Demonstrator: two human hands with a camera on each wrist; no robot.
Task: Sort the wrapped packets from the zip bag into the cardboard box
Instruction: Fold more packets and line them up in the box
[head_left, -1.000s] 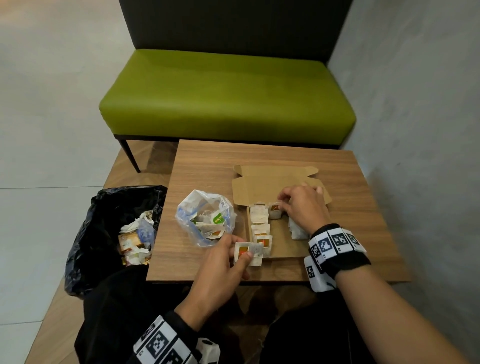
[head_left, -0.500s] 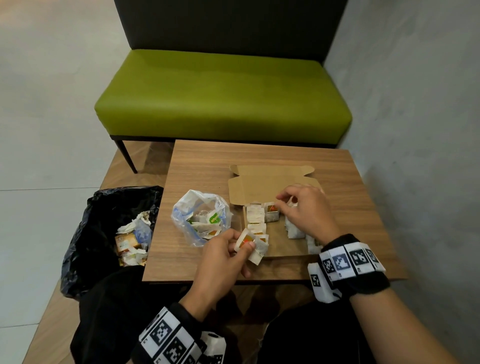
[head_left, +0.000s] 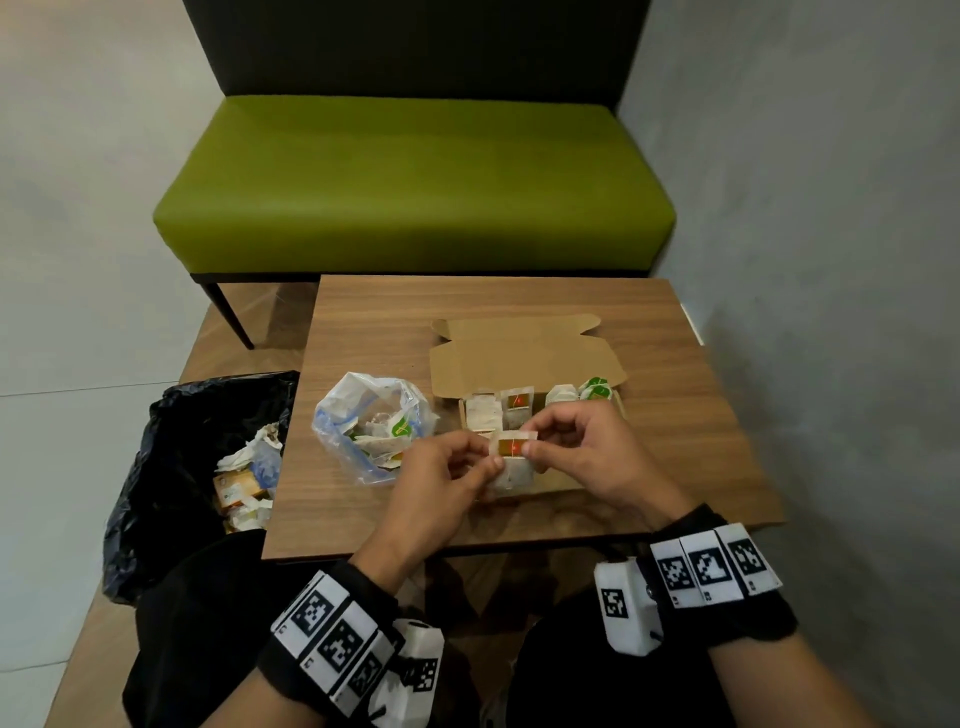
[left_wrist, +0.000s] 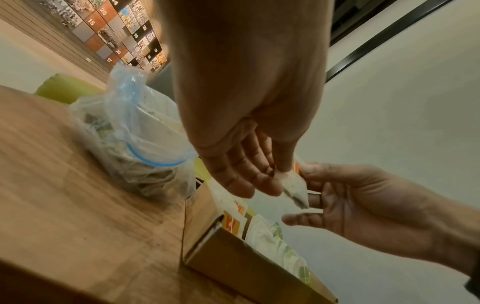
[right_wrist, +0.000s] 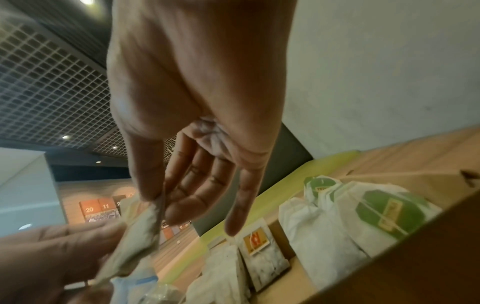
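On the wooden table (head_left: 675, 415) a brown cardboard box (head_left: 524, 353) lies with its lid folded back. Along its back stand several wrapped packets, some orange-labelled (head_left: 518, 405) (right_wrist: 257, 240), some green-labelled (head_left: 595, 387) (right_wrist: 389, 209). A clear zip bag (head_left: 374, 421) (left_wrist: 130, 133) with more packets sits left of the box. My left hand (head_left: 491, 465) and right hand (head_left: 535, 449) both pinch one orange-labelled packet (head_left: 511, 457) (left_wrist: 291, 183) (right_wrist: 145, 226) just above the box's front part. The box's near floor is hidden by my hands.
A black bin bag (head_left: 197, 467) with torn wrappers stands on the floor left of the table. A green bench (head_left: 415, 182) is behind the table and a grey wall (head_left: 831, 260) runs close along the right side.
My right hand left the packets at the back of the box and came to the packet my left hand held. Both hands now pinch it over the box's front.
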